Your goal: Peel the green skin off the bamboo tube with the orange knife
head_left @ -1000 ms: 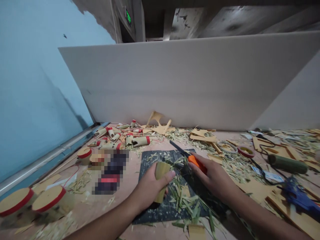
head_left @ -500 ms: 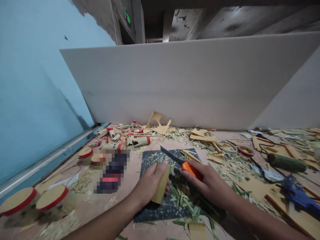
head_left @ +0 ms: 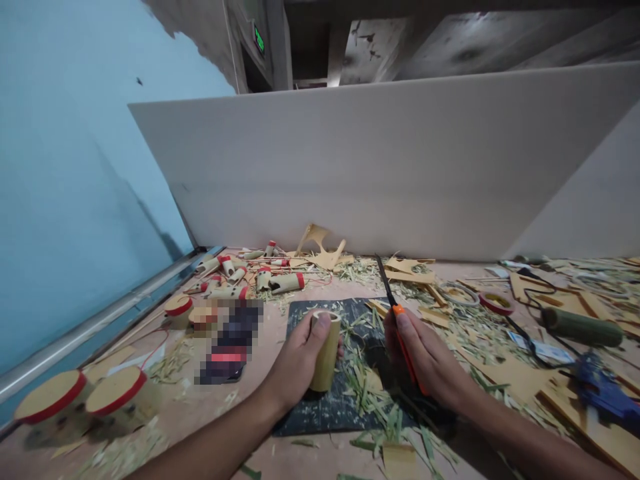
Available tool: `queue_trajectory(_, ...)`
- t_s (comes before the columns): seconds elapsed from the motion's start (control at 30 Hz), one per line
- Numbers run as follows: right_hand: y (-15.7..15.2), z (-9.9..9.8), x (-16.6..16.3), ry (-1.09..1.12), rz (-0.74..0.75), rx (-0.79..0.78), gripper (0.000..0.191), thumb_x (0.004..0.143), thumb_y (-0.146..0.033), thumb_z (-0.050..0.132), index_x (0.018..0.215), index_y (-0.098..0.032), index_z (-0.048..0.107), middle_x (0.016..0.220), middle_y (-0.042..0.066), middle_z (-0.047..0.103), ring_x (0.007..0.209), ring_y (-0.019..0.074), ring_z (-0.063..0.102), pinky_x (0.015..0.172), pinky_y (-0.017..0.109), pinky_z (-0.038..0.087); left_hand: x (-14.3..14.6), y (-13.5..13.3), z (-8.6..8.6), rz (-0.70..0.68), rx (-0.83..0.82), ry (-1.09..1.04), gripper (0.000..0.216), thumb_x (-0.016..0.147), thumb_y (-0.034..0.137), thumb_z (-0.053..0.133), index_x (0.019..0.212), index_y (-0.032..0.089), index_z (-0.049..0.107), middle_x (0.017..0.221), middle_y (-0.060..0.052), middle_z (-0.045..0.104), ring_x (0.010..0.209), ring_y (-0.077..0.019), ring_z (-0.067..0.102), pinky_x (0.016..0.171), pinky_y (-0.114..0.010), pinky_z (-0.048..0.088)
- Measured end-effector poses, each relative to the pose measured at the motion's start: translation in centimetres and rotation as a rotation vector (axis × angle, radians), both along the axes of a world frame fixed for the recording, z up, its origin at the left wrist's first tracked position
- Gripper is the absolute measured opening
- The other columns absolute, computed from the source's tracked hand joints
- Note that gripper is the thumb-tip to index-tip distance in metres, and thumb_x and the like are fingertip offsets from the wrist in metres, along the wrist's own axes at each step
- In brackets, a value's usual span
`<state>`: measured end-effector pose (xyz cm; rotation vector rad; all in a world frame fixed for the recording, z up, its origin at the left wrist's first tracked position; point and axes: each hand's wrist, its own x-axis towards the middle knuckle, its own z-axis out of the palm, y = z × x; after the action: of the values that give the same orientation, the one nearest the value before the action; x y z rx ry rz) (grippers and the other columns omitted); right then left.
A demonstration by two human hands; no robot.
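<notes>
My left hand (head_left: 299, 353) is closed around a short bamboo tube (head_left: 327, 357), thumb near its rim. The tube stands nearly upright over a dark cutting mat (head_left: 310, 420), its hollow top end showing. In my right hand (head_left: 425, 353) is a knife (head_left: 400, 327) with an orange handle and a dark narrow blade. The blade points up and away, apart from the tube. Green and pale bamboo shavings (head_left: 367, 393) lie on the mat between my hands.
Red-rimmed bamboo drums (head_left: 115, 393) stand at the left, near a pixelated phone-like object (head_left: 230, 343). Small red-ended bamboo pieces (head_left: 285, 283) lie behind. At the right are a green bamboo length (head_left: 583, 327), a blue glue gun (head_left: 607, 390), tape rolls (head_left: 495, 303) and wood scraps. A white panel (head_left: 370, 167) rises behind.
The knife has swung from pointing left towards the tube to pointing up and away, and sits further right. The bamboo tube has turned more upright, showing its open top.
</notes>
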<state>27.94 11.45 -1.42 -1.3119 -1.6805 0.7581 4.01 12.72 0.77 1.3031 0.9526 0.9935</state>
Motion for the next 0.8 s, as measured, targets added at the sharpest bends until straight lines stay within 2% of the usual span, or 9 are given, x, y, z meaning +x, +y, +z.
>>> queue_trajectory(0.2, 0.0, -0.3, -0.2, -0.058, -0.025, 0.009, 0.046, 0.108, -0.059, 0.034, 0.082, -0.026, 0.053, 0.070, -0.002, 0.061, 0.066, 0.0198, 0.057, 0.065, 0.031, 0.045, -0.4, 0.0, 0.5, 0.020, 0.213, 0.114, 0.041, 0.099, 0.059, 0.057, 0.114, 0.022, 0.064, 0.106, -0.004, 0.070, 0.104, -0.0229, 0.061, 0.091, -0.030, 0.044)
queue_trajectory(0.4, 0.3, 0.0, 0.0, -0.192, -0.069, 0.037, 0.045, 0.099, -0.064, 0.049, 0.104, -0.022, 0.065, 0.093, 0.004, 0.073, 0.084, 0.0245, 0.063, 0.073, 0.034, 0.049, -0.6, 0.0, 0.7, 0.074, 0.371, 0.218, 0.043, 0.091, 0.050, 0.073, 0.124, 0.024, 0.066, 0.127, -0.008, 0.068, 0.121, -0.0272, 0.059, 0.106, -0.035, 0.040)
queue_trajectory(0.6, 0.4, 0.5, 0.0, -0.191, -0.117, 0.068, 0.047, 0.097, -0.064, 0.050, 0.098, -0.022, 0.070, 0.094, 0.005, 0.074, 0.086, 0.0260, 0.065, 0.076, 0.035, 0.051, -0.8, 0.7, 0.1, 0.039, 0.235, 0.040, 0.046, 0.092, 0.051, 0.073, 0.127, 0.022, 0.063, 0.128, -0.008, 0.070, 0.122, -0.0261, 0.062, 0.106, -0.035, 0.044)
queue_trajectory(0.7, 0.2, 1.1, 0.2, -0.119, -0.148, 0.084, 0.053, 0.096, -0.069, 0.047, 0.086, -0.022, 0.071, 0.087, 0.005, 0.073, 0.087, 0.0280, 0.066, 0.078, 0.036, 0.052, -0.6, 0.8, 0.1, 0.036, 0.056, -0.132, 0.055, 0.089, 0.057, 0.074, 0.128, 0.020, 0.062, 0.126, -0.010, 0.072, 0.120, -0.0278, 0.065, 0.101, -0.036, 0.050)
queue_trajectory(0.8, 0.0, 1.6, 0.3, 0.032, -0.141, 0.001, 0.063, 0.094, -0.076, 0.043, 0.080, -0.023, 0.074, 0.087, 0.007, 0.075, 0.094, 0.0319, 0.069, 0.088, 0.042, 0.054, -0.2, 0.7, 0.4, 0.004, -0.162, -0.292, 0.055, 0.088, 0.059, 0.073, 0.126, 0.019, 0.065, 0.123, -0.012, 0.073, 0.111, -0.0286, 0.069, 0.090, -0.036, 0.057)
